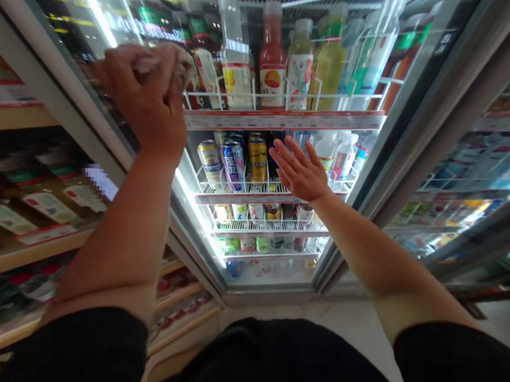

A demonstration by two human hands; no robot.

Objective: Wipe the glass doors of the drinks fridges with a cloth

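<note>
My left hand (pixel 143 100) is raised at the upper left, its fingers wrapped round a crumpled pinkish cloth (pixel 165 64). The cloth is at the glass door (pixel 246 52) of a lit drinks fridge; part of it is hidden under my fingers. Lower and to the right, my right hand (pixel 299 168) holds nothing. Its fingers are stretched out and spread in front of the same glass, at the height of the shelf with cans; whether it touches the pane I cannot tell. Behind the glass stand a red bottle (pixel 272 59) and a gold can (pixel 257 158).
Wooden shelves of bottles (pixel 38 201) line the left side. Metal door frames (pixel 432 127) and another fridge (pixel 468 163) are on the right. White wire racks (pixel 274 228) hold drinks inside the fridge. A light tiled floor (pixel 338 317) lies below.
</note>
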